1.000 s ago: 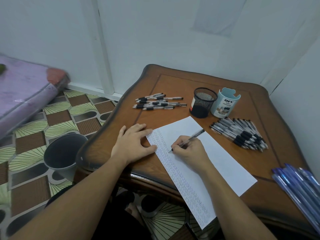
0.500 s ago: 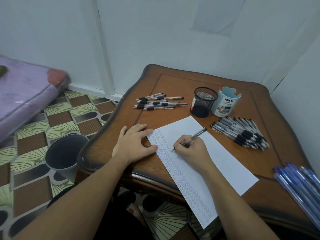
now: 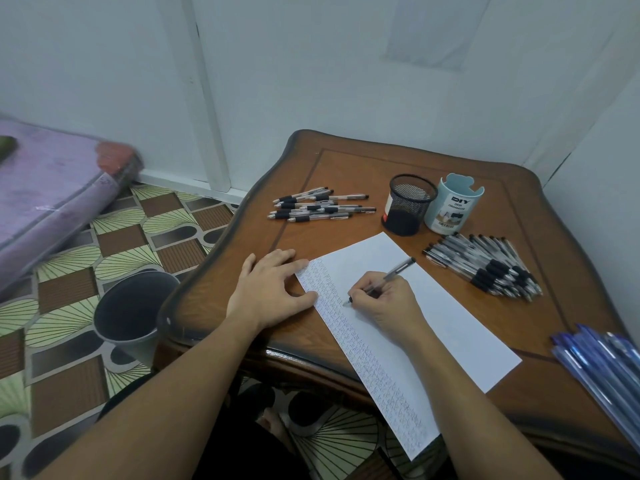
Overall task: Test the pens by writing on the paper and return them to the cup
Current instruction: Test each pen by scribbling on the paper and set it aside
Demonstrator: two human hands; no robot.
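While my right hand pinches the pen, thumb and fingers curled round its barrel, the tip rests on the paper, just beside the column of small marks running down the sheet's left edge. My left hand lies flat with fingers straight and spread. Its fingertips press the nine o'clock edge of the sheet onto the table.

I judge this to be the testing step, with one pen being tried on the page and nothing yet going back.

From the paper, the black mesh cup stands at twelve o'clock, touching or just beside the pale blue cup at one o'clock. A small group of pens lies at eleven o'clock, and a larger heap of pens at two o'clock, near the sheet. No pens show above either cup's rim, so most of the task seems to be ahead.

Next, once the mark shows ink, I would need to lift the tip, carry the pen toward twelve o'clock and drop it upright into a cup. I cannot tell which cup is meant. After that I would reach for another pen from a pile.
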